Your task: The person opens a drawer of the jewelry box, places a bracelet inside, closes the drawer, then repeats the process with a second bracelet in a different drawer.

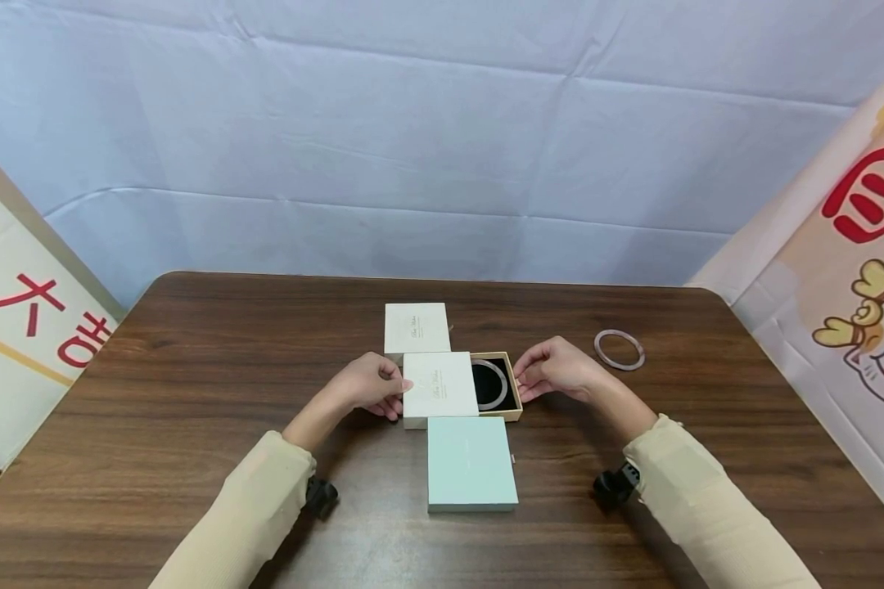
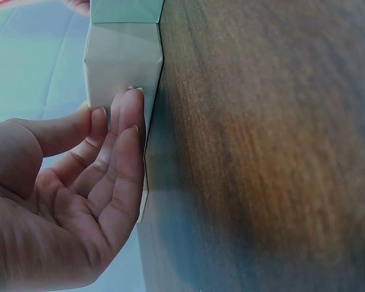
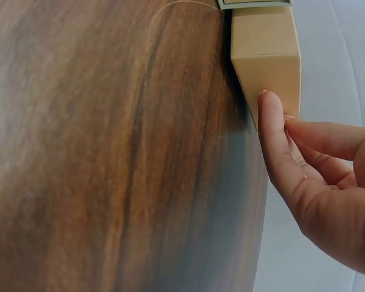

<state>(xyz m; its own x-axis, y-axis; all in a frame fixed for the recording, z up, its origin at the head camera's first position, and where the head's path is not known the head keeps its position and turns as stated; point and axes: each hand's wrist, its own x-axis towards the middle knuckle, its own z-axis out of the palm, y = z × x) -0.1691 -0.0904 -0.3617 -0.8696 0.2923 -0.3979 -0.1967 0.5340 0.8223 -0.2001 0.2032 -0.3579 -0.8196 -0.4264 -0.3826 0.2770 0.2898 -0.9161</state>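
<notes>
A white slide-out box [image 1: 440, 388] lies at mid-table with its tan drawer [image 1: 511, 415] partly out at the right. A pale bangle [image 1: 502, 384] shows in the drawer on a black lining, its left part hidden under the white cover. My left hand [image 1: 374, 386] touches the cover's left end, thumb at the top edge, longer fingers nearly straight against the end face [image 2: 125, 61]. Opposite it, my right hand [image 1: 556, 372] rests its fingertips against the drawer's outer end [image 3: 271, 73], thumb close beside the forefinger.
Another white box [image 1: 416, 327] stands behind, at the left. A mint green box [image 1: 471, 462] sits in front, edge to edge with the middle one. A second pale bangle [image 1: 620, 350] lies on the brown table [image 1: 265, 327] beyond my right hand.
</notes>
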